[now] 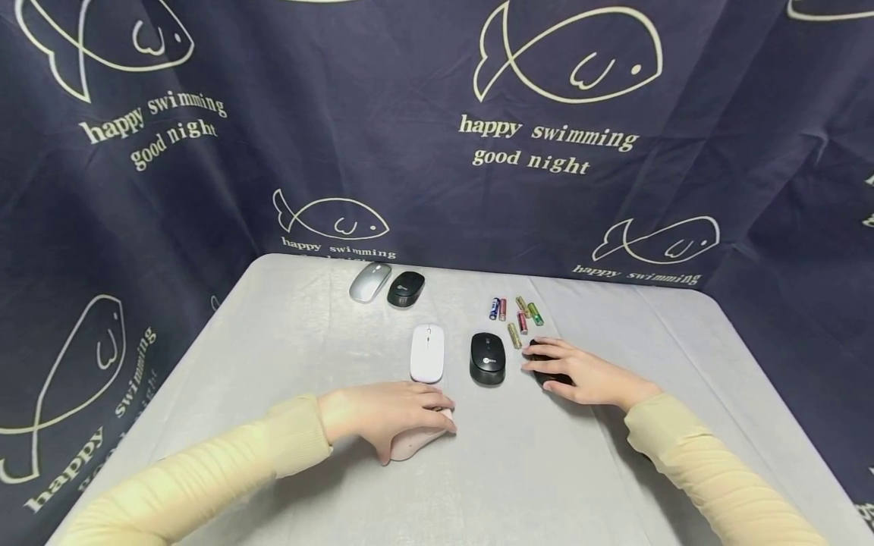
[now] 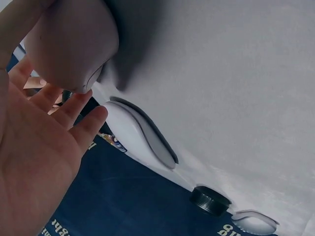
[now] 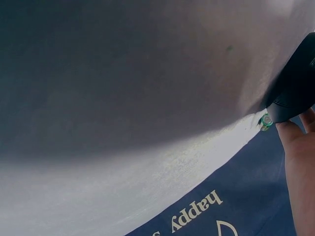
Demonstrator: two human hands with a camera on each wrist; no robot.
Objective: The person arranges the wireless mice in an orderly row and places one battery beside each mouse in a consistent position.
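My left hand (image 1: 392, 409) grips a pinkish-white computer mouse (image 1: 412, 444) near the front middle of the table, thumb on the near side and fingers over the far side. In the left wrist view this mouse (image 2: 74, 44) sits between thumb and fingers. Just beyond the left fingers lies a white mouse (image 1: 427, 355). On the right, my right hand (image 1: 589, 373) holds a black mouse (image 3: 295, 83), its fingers covering much of it in the head view. A second black mouse (image 1: 488, 358) stands between the two hands.
Several small batteries (image 1: 514, 334) in blue, red, gold and green lie beyond the right hand. At the back left sit a silver mouse (image 1: 370, 282) and another black mouse (image 1: 406, 289). A dark blue curtain (image 1: 437, 152) rises behind the pale table (image 1: 546, 470).
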